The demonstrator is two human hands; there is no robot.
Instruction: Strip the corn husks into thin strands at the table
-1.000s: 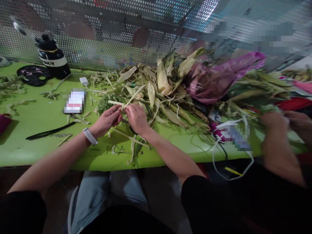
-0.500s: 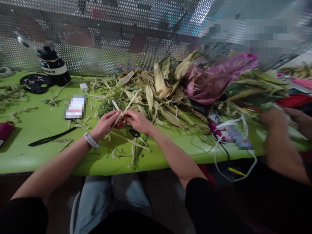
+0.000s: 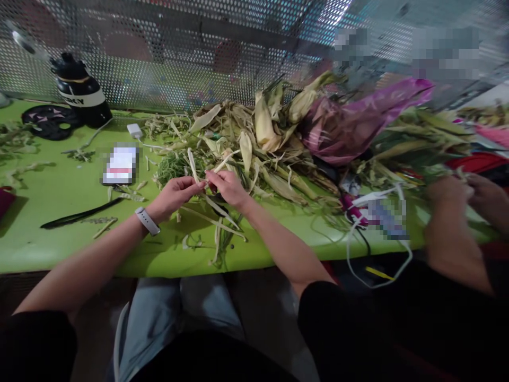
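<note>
My left hand [image 3: 175, 195] pinches a pale strip of corn husk [image 3: 192, 162] between thumb and finger. Against its fingertips, my right hand [image 3: 229, 187] is closed on the same bundle of strips, where another husk strip [image 3: 226, 161] sticks out up and to the right. The strips seem to cross at the fingertips, but the exact crossing is hidden by the fingers. Below the hands, loose narrow strips [image 3: 210, 223] lie on the green tabletop [image 3: 159, 260]. Just behind my left hand sits a tangle of thin green strands [image 3: 175, 168].
A heap of dry corn husks [image 3: 274, 180] and a pink plastic bag [image 3: 338, 132] lie behind my hands. On the left are a phone [image 3: 120, 164], a black strap [image 3: 79, 214] and a dark bottle [image 3: 81, 93]. At right, a co-worker's hands [image 3: 449, 188] work beside a white cable [image 3: 350, 249].
My hands have shifted at the crossing. The long strip that slanted over my left fingers no longer lies there; pale ends now spread upward to left and right. The view has tilted slightly.
</note>
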